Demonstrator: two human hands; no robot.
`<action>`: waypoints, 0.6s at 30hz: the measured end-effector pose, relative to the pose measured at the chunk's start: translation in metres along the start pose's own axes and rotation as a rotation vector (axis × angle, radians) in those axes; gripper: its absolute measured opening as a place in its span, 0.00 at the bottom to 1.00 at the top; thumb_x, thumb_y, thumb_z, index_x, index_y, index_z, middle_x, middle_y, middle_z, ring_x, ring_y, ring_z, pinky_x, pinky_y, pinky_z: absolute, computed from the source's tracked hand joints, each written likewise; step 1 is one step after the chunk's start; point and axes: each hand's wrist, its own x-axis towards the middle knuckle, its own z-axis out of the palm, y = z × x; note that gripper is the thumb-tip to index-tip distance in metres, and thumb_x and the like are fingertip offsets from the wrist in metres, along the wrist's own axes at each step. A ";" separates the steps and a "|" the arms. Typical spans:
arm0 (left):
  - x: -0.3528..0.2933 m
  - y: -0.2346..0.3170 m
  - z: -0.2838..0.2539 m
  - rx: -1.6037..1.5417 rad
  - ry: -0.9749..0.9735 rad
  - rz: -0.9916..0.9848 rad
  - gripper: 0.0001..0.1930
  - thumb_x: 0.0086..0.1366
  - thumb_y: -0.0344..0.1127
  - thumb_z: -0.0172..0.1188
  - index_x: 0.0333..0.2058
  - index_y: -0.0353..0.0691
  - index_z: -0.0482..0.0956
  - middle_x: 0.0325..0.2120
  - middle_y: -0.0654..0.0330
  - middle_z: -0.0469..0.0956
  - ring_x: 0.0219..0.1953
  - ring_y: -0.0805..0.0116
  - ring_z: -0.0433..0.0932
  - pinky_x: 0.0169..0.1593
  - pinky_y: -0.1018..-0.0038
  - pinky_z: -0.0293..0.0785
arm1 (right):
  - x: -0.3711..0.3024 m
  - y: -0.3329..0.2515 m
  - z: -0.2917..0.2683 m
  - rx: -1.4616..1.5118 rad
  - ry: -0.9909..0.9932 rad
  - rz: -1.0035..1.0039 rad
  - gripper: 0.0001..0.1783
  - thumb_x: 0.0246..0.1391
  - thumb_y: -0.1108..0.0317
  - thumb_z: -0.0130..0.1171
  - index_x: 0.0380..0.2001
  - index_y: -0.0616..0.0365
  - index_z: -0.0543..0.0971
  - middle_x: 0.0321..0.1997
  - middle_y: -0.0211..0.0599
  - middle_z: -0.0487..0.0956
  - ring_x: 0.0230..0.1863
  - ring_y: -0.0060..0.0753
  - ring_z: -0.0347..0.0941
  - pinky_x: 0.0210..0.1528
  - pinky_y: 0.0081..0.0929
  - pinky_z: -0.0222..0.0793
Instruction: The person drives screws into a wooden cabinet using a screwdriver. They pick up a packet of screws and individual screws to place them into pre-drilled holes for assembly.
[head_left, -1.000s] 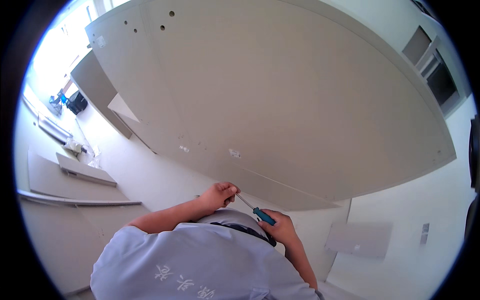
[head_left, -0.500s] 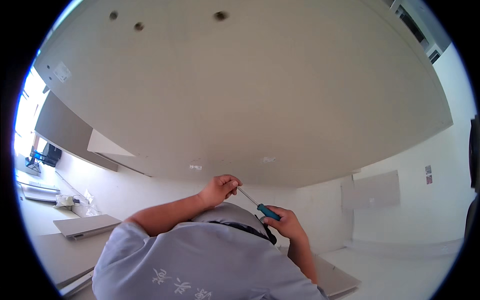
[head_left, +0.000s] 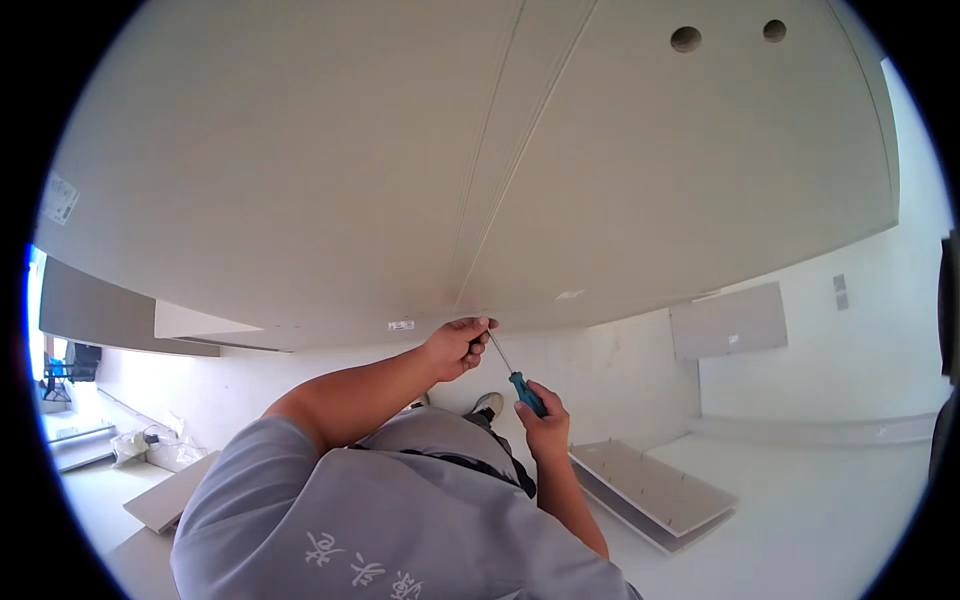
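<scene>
My right hand (head_left: 545, 418) is wrapped round the teal handle of a screwdriver (head_left: 526, 392). Its thin metal shaft slants up and to the left, away from my body. At the shaft's tip my left hand (head_left: 460, 350) is closed, thumb and fingers pinched together; whatever they hold there is too small to make out. Just beyond the left fingertips is the lower part of a large beige panel (head_left: 330, 180). Two grooved seam lines run down the panel toward that hand.
Two round holes (head_left: 686, 40) show in the panel's upper right. Small white labels (head_left: 401, 325) are stuck low on it. Stacked boards (head_left: 655, 490) lie on the floor at my right, another board (head_left: 170, 492) at my left. A grey panel (head_left: 730, 322) stands against the right wall.
My view has shifted, bringing the seam lines into sight. Both hands have moved up toward the panel, and the screwdriver is held more steeply. One of my shoes now shows below.
</scene>
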 end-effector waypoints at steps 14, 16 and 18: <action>-0.039 -0.016 -0.089 0.273 0.171 -0.057 0.14 0.69 0.25 0.53 0.52 0.37 0.76 0.38 0.60 0.77 0.39 0.68 0.76 0.41 0.71 0.75 | -0.010 -0.014 0.055 -0.749 0.094 -0.422 0.29 0.59 0.63 0.63 0.62 0.54 0.69 0.52 0.42 0.78 0.39 0.39 0.79 0.36 0.35 0.77; -0.059 -0.014 -0.102 0.253 0.217 -0.104 0.11 0.72 0.30 0.51 0.50 0.37 0.75 0.37 0.59 0.78 0.38 0.67 0.76 0.40 0.72 0.75 | -0.011 -0.016 0.052 0.273 -0.103 0.122 0.28 0.62 0.61 0.61 0.62 0.54 0.69 0.52 0.40 0.78 0.32 0.31 0.76 0.29 0.29 0.73; -0.073 -0.016 -0.118 0.217 0.243 -0.147 0.12 0.75 0.35 0.48 0.49 0.37 0.75 0.37 0.58 0.78 0.36 0.68 0.76 0.38 0.72 0.74 | -0.010 -0.013 0.047 0.757 -0.215 0.420 0.27 0.63 0.60 0.60 0.62 0.55 0.69 0.52 0.39 0.79 0.29 0.27 0.75 0.26 0.27 0.71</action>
